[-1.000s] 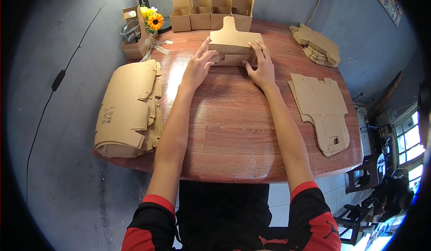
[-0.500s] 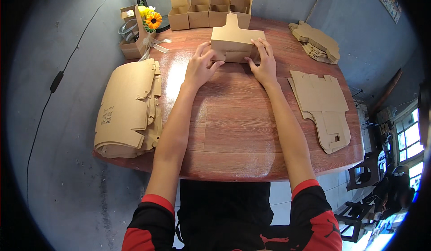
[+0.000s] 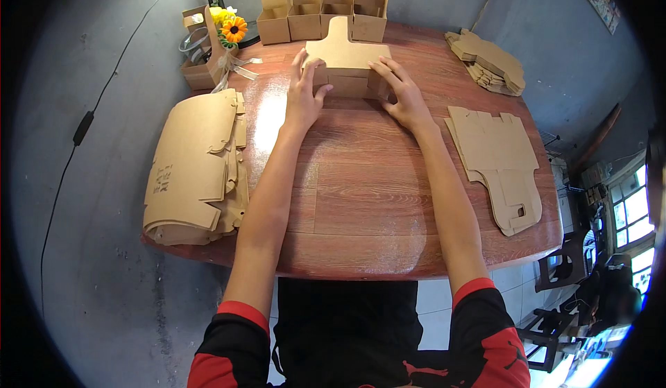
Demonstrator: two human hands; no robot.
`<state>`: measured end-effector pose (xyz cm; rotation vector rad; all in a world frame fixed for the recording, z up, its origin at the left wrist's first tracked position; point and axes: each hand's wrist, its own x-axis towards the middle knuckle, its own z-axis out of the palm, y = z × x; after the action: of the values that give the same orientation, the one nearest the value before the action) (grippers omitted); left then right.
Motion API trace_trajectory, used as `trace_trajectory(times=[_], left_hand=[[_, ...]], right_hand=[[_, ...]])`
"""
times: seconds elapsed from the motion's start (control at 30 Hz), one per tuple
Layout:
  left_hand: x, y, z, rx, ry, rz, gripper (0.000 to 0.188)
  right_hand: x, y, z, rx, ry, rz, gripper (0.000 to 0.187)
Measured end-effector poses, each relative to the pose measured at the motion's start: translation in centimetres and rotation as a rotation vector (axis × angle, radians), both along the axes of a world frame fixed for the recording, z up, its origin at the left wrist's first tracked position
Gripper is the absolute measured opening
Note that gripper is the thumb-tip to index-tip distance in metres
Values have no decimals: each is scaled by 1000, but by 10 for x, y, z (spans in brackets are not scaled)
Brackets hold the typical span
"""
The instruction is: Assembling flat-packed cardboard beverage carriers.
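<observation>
A partly folded brown cardboard box [image 3: 347, 56] stands toward the far side of the table, with a rounded tab sticking up from its far edge. My left hand [image 3: 303, 97] grips its left end, fingers curled over the side and thumb near the front. On the opposite end, my right hand [image 3: 401, 95] holds the box with its fingers along the upper right corner and its thumb low at the front. The fingertips at the outer sides are partly hidden.
Behind the box stand several finished cardboard carriers [image 3: 304, 13]. A carrier with artificial flowers [image 3: 234, 29] is at the far left. Curved cardboard blanks [image 3: 187, 159] are piled at the left; flat blanks [image 3: 499, 156] and another stack [image 3: 489, 61] lie right on the wooden table [image 3: 361, 194].
The box has shifted left, with both hands following it. The fingers of my left hand now reach higher along its left end.
</observation>
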<state>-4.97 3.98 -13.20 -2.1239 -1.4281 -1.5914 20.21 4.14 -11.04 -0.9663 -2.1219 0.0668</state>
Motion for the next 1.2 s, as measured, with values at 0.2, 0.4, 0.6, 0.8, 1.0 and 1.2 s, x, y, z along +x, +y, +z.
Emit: trace_trajectory(times=[0.2,0.4,0.6,0.8,1.0,1.2], left_hand=[[4,3,0,-96,-21,-28,58],[-4,1,-1,-81,-94,-12,56],[-5,5,-2,-105,-153,-12,57],[-6,5,-3,-119,-164,-23,56],[-2,3,-1,-100,-115,18,53],[2,-4,3,-21,10,3,39]], right_hand=[[11,4,-4,25,-9,-8,90],[3,-2,-10,189,92,-33,78],[5,5,-18,266,82,-3,32],[-1,1,-17,27,165,-75,18],[1,5,-18,44,139,-90,39],[-3,2,-11,52,265,-135,61]])
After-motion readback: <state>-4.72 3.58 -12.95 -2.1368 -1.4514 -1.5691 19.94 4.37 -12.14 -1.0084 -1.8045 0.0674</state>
